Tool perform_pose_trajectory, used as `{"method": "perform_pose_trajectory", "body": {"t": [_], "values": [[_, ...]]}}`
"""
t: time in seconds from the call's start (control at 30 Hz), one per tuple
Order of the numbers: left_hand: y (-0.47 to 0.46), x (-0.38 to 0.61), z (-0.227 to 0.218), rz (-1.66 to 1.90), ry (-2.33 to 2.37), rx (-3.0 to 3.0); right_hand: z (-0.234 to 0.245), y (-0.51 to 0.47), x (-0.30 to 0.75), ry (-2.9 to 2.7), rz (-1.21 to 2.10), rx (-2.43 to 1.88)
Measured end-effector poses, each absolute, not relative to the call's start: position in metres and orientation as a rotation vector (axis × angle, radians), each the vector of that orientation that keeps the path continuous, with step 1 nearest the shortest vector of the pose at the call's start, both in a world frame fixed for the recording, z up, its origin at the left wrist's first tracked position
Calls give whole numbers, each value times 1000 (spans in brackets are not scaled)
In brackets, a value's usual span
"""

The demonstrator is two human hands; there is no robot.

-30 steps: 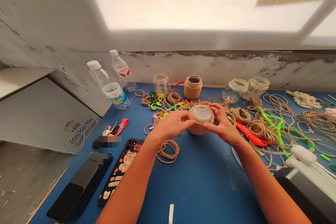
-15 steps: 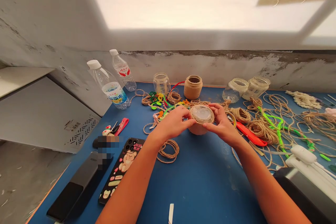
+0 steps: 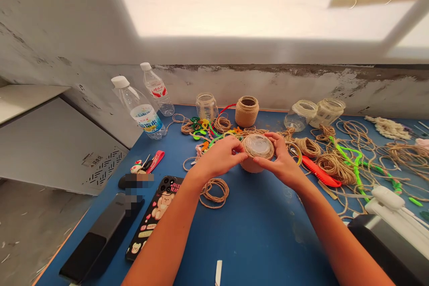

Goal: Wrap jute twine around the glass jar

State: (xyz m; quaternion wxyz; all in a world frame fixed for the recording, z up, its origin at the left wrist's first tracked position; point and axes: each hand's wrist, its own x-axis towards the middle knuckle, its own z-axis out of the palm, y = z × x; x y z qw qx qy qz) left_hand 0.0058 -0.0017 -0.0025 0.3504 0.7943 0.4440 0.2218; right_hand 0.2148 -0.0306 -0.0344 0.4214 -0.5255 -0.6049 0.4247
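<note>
Clasping twine-wrapped jar (image 3: 254,165) between left hand (image 3: 217,157) and right hand (image 3: 281,163), both grips closed on its sides.

Left-hand grip (image 3: 219,157) and right-hand grip (image 3: 280,163) are clasping a twine-wrapped jar (image 3: 257,147) from both sides over the blue surface (image 3: 258,228), twine coil (image 3: 214,192) lying nearby, second wrapped jar (image 3: 247,111) standing behind.

The black phone case (image 3: 154,219) reads roughly "LOVELY BEAR".

Peeling plaster wall (image 3: 284,85) | frosted window (image 3: 251,0) — bright glow | grey concrete floor (image 3: 33,232) | vented metal cabinet (image 3: 56,156)
</note>
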Motion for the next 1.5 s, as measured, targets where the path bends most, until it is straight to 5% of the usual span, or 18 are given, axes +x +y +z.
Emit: {"method": "perform_pose_trajectory", "body": {"t": [1.5], "values": [[-4,3,2,568,1087,1856,-33,-29,234,-1546,1314,-1215]]}}
